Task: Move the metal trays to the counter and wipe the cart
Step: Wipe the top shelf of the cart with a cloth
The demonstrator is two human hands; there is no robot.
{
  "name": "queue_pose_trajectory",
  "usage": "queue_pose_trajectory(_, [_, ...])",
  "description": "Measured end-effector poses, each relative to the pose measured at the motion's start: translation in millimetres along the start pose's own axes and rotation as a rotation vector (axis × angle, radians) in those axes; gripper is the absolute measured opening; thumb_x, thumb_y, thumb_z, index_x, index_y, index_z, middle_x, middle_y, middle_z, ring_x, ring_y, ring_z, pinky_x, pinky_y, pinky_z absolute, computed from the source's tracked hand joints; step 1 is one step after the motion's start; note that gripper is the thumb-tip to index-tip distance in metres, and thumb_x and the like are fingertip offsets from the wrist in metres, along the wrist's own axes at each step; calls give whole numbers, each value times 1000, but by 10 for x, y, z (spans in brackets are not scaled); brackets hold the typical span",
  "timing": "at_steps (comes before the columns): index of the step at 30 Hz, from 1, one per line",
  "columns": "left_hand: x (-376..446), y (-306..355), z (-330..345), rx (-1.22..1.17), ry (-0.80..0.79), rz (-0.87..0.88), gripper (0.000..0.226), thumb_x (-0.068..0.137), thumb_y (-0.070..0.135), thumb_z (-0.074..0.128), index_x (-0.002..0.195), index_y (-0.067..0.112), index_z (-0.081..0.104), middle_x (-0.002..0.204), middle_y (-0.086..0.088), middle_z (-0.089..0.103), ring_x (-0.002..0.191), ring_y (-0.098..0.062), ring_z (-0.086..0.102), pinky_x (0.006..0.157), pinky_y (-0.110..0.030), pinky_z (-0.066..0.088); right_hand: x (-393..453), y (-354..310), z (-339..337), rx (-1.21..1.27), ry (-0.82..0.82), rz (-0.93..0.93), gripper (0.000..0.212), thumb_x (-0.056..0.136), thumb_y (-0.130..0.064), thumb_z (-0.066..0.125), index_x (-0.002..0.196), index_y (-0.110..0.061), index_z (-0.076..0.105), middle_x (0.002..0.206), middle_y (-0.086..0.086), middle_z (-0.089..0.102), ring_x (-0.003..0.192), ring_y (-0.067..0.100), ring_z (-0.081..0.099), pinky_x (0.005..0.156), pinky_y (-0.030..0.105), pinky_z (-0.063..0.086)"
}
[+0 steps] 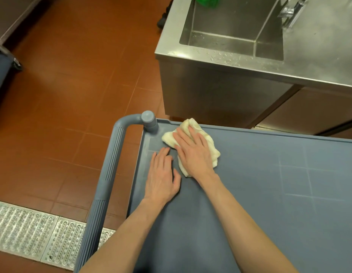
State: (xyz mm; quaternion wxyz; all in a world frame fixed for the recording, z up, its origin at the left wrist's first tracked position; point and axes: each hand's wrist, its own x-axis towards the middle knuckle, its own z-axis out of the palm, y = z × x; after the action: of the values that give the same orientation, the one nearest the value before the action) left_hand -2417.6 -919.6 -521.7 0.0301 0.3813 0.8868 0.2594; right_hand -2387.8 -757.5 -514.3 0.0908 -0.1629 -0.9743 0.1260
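Observation:
The grey-blue cart (269, 184) fills the lower right, its top shelf bare of trays. A crumpled cream cloth (211, 148) lies near the shelf's far left corner. My right hand (192, 152) presses flat on the cloth with straight fingers. My left hand (162, 174) rests flat on the shelf just left of the cloth, fingers straight, holding nothing. No metal trays are in view.
The cart's ribbed handle (110, 170) runs along its left side. A steel counter with a wet sink basin (230, 32) stands beyond the cart, a tap (293, 12) at its right and something green (206, 1) in the basin. Red floor tiles and a metal drain grate (33, 233) lie left.

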Motion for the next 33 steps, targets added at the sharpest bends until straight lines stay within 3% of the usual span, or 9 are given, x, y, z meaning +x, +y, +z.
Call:
queue_pose_trajectory(8, [14, -26, -17, -44, -8, 8, 28, 90, 15, 60, 114, 2, 56, 143, -18, 52, 136, -37, 51, 117, -55, 40, -439, 526, -121, -70, 43, 273, 45, 110, -34, 32, 150, -29, 53, 158, -9, 51, 155, 23, 33, 122, 44, 21])
queue_pose_trajectory(12, [10, -23, -33, -44, -21, 0, 29, 90, 15, 62, 115, 1, 57, 144, -18, 52, 137, -37, 50, 115, -55, 42, -709, 828, -275, -113, 76, 500, 40, 108, -21, 49, 148, -23, 54, 154, -2, 54, 151, 27, 36, 118, 48, 28])
queue_pose_trajectory(16, [6, 17, -40, 6, -27, -15, 31, 89, 12, 64, 117, -1, 58, 141, -20, 55, 138, -38, 50, 118, -56, 40, -801, 719, -445, -29, 83, 491, 34, 108, -15, 48, 141, -17, 58, 145, 6, 59, 143, 32, 46, 116, 43, 29])
queue_pose_trajectory(18, [-11, 54, -45, 29, -45, -26, 33, 89, 12, 65, 120, -1, 59, 141, -20, 56, 138, -37, 50, 119, -55, 39, -834, 596, -567, 138, 127, 505, 29, 107, -13, 43, 127, -14, 63, 129, 6, 64, 126, 28, 52, 108, 36, 31])
queue_pose_trajectory(22, [0, 171, -57, 3, -74, -95, 34, 92, 13, 61, 124, 1, 57, 142, -17, 55, 137, -35, 51, 117, -52, 43, -1002, 489, -676, 697, 134, 719, 39, 113, -33, 37, 139, -20, 63, 137, -9, 63, 129, 16, 56, 118, 31, 36])
queue_pose_trajectory(24, [11, 271, -73, -68, -79, -104, 36, 96, 14, 59, 130, 3, 56, 144, -14, 55, 137, -32, 50, 117, -50, 43, -1005, 411, -855, 1071, 182, 921, 31, 113, -35, 41, 121, -18, 66, 113, -8, 69, 103, 18, 65, 85, 23, 57])
queue_pose_trajectory(26, [16, 381, -79, -168, -81, -102, 36, 101, 17, 58, 136, 6, 56, 145, -9, 56, 139, -27, 49, 119, -47, 42, -952, 371, -1024, 1404, 229, 1154, 23, 110, -38, 49, 110, -20, 63, 95, -2, 63, 81, 20, 59, 56, 26, 54])
queue_pose_trajectory(30, [11, 755, -199, -520, -198, -232, 39, 109, 34, 52, 145, 18, 53, 145, 9, 55, 135, -8, 49, 115, -28, 39, -1058, 304, -1276, 1959, 236, 1230, 33, 95, -50, 58, 113, -22, 62, 98, 3, 64, 94, 18, 61, 87, 30, 45])
queue_pose_trajectory(33, [71, 1037, -322, -943, -403, -469, 39, 106, 51, 52, 133, 23, 59, 139, 7, 64, 127, -10, 61, 110, -27, 46, -1172, 210, -1346, 2084, 310, 1123, 73, 93, -71, 49, 138, -16, 65, 129, 16, 70, 121, 32, 65, 108, 45, 47])
